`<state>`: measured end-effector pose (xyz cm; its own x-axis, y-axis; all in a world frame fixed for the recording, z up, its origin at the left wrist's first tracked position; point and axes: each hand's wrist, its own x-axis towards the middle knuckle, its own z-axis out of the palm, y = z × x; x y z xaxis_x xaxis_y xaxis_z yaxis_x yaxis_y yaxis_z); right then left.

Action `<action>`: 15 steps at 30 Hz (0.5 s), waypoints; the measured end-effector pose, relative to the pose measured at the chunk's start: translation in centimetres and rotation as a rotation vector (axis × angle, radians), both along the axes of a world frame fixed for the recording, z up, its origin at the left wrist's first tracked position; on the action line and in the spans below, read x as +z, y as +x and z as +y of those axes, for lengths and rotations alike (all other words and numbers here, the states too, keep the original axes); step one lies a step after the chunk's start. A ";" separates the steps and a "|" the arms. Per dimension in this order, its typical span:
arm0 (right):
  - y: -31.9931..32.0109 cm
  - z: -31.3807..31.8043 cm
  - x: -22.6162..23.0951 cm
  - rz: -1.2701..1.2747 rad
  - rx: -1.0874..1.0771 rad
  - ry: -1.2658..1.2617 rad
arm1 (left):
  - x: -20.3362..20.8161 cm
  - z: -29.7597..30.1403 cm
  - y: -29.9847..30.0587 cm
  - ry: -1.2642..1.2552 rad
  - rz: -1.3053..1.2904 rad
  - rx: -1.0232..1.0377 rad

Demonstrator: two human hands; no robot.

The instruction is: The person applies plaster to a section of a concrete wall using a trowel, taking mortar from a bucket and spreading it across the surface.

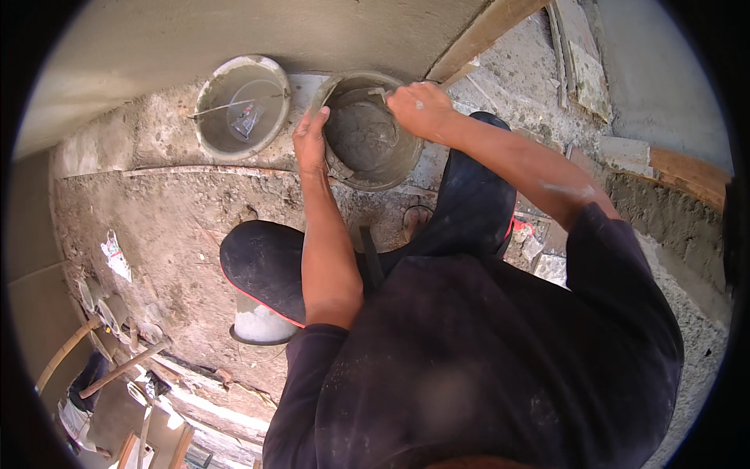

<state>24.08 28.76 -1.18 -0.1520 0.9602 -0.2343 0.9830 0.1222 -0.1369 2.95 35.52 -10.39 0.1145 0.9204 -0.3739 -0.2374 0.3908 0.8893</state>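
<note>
A round grey bucket [337, 160] stands by the wall and holds wet grey mortar [363, 137]. My left hand [311, 139] grips its left rim, thumb on top and fingers around the outer side. At the far right rim, my right hand [420, 108] is closed in a fist. From that fist a short, pale, bent metal neck [377, 92] reaches into the bucket, like that of a trowel; its blade cannot be made out against the mortar. Dried mortar smears my right hand and forearm.
Left of the mortar bucket stands a second bucket [205, 117] with a thin wire handle and a printed wrapper inside. A plastered wall [258, 31] rises behind both. A wooden post [476, 43] is at the right. An upturned pale bucket [262, 324] sits beside my left knee.
</note>
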 end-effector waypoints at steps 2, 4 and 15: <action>-2.2 -1.7 -0.5 -0.016 0.218 -0.046 | -1.6 1.0 -0.6 0.014 0.051 -0.005; -3.0 -2.7 -1.3 -0.012 0.256 -0.086 | -2.0 0.5 -1.8 -0.023 -0.070 -0.031; 0.3 0.0 0.1 -0.113 0.117 -0.037 | -0.3 0.4 0.6 0.019 -0.021 -0.057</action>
